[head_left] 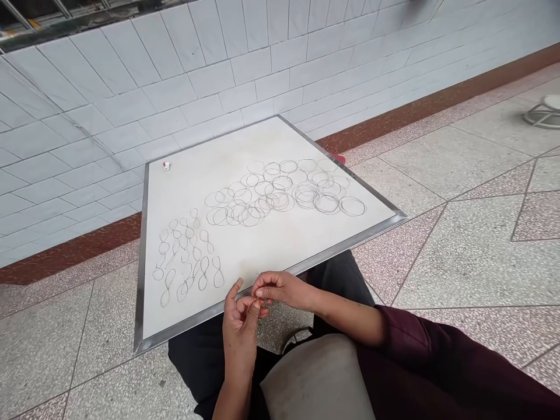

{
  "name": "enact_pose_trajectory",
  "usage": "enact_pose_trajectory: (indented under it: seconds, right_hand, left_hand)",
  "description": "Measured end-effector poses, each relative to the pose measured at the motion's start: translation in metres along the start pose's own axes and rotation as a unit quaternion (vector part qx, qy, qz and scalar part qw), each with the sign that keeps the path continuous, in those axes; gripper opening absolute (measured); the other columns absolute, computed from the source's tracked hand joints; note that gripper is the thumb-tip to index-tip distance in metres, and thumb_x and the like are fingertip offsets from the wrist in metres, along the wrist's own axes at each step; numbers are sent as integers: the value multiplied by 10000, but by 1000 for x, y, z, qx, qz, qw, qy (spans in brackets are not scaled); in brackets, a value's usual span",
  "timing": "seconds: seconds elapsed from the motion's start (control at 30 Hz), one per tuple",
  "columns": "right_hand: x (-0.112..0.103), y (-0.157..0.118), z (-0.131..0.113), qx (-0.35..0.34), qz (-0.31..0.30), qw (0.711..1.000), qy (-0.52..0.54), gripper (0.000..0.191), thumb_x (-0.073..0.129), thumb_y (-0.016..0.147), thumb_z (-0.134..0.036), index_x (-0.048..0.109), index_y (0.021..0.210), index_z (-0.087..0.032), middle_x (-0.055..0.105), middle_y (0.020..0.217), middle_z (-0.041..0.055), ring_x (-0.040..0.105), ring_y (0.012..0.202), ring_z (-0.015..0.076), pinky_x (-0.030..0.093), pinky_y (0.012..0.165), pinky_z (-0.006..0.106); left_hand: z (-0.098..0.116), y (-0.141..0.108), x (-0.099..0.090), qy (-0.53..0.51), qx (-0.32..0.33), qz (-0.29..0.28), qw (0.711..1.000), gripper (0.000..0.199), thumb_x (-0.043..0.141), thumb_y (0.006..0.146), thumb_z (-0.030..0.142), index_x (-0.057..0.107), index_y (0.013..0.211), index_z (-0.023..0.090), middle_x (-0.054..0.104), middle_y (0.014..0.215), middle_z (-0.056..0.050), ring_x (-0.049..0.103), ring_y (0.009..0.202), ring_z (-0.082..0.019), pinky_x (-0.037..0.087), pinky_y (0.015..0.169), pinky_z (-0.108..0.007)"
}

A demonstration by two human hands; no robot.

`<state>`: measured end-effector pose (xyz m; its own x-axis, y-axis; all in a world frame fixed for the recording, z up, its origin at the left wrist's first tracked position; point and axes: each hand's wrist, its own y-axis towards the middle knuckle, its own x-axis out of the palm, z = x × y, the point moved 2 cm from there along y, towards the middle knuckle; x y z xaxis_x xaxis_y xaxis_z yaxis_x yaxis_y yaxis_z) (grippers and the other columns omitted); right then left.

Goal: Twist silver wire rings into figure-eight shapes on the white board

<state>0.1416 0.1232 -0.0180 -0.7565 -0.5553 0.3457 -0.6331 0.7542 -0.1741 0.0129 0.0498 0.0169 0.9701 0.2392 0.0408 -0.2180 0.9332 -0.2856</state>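
Note:
My left hand and my right hand meet just off the near edge of a white table. Between the pinched fingertips of both hands is a thin wire, mostly hidden by the fingers. Many thin wire rings lie overlapping across the middle and right of the table. On its left part, several wires twisted into figure-eight shapes are laid out in rough rows.
A small white and red object sits at the table's far left corner. The table has a metal rim and stands by a tiled wall. A round stool is on the floor far right.

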Motion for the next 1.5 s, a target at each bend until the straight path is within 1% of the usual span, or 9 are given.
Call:
enact_pose_trajectory:
  seconds: [0.13, 0.3, 0.43, 0.53, 0.63, 0.83, 0.97, 1.27, 1.5]
  right_hand:
    - [0, 0, -1, 11, 13, 1000, 11, 387, 754, 732, -518, 676, 841, -155, 632, 765, -11, 548, 696, 109, 448, 710, 268]
    - [-2, 2, -1, 19, 24, 999, 19, 396, 765, 719, -513, 677, 835, -146, 633, 757, -10, 549, 696, 109, 442, 717, 271]
    - [-5, 5, 1, 20, 24, 999, 12, 381, 759, 729, -502, 665, 823, -144, 623, 730, -17, 537, 675, 106, 434, 697, 268]
    - [-8, 7, 2, 17, 25, 1000, -8, 350, 738, 754, -487, 653, 819, -154, 617, 717, -19, 530, 670, 108, 425, 664, 257]
    - [-9, 8, 4, 28, 33, 999, -31, 327, 741, 750, -469, 645, 809, -162, 606, 709, -22, 533, 676, 114, 424, 649, 252]
    - [-6, 8, 5, 36, 32, 998, -48, 295, 727, 750, -439, 637, 796, -162, 587, 686, -27, 512, 658, 106, 418, 629, 241]
    - [-4, 7, 5, 33, 35, 997, -68, 254, 701, 779, -408, 640, 809, -162, 580, 688, -28, 514, 653, 103, 416, 610, 228]
    - [3, 0, 0, 16, 11, 989, -148, 172, 608, 872, -330, 643, 814, -172, 592, 697, -15, 543, 664, 114, 444, 609, 227]
    - [8, 3, 0, -30, 21, 992, -121, 221, 617, 874, -388, 658, 844, -174, 589, 696, -19, 560, 656, 113, 448, 592, 222]
  left_hand:
    - [1, 1, -1, 13, 0, 2, 1000, 684, 656, 834, 449, 409, 1435, 237, 672, 777, 22, 657, 705, -162, 514, 787, -334]
    - [-4, 6, -3, 10, -18, -11, 1000, 657, 674, 820, 448, 459, 1398, 221, 690, 810, 4, 669, 715, -168, 521, 778, -337]
    - [-5, 10, -9, 6, -27, -21, 999, 574, 707, 795, 442, 565, 1295, 199, 724, 936, -58, 689, 871, -211, 524, 836, -360]
    - [-7, 15, -16, -13, -35, 4, 999, 514, 687, 806, 462, 619, 1234, 185, 727, 981, -88, 684, 949, -243, 528, 844, -379]
    - [-11, 20, -22, -20, -40, 26, 999, 500, 723, 778, 440, 651, 1207, 193, 724, 904, -55, 673, 892, -207, 520, 802, -331]
    - [-18, 24, -24, -29, -62, 8, 998, 519, 813, 677, 378, 695, 1145, 188, 681, 748, -7, 610, 723, -140, 476, 679, -252]
    - [-17, 22, -23, -36, -72, 2, 997, 544, 831, 648, 355, 694, 1150, 195, 670, 745, 0, 585, 707, -127, 464, 644, -235]
    - [-17, 17, -27, -65, -66, 38, 995, 559, 850, 611, 301, 684, 1132, 189, 679, 781, -4, 584, 704, -124, 482, 624, -237]
    - [-14, 11, -30, -61, -70, 56, 994, 596, 851, 601, 279, 656, 1156, 183, 663, 749, 12, 565, 671, -114, 466, 569, -216]
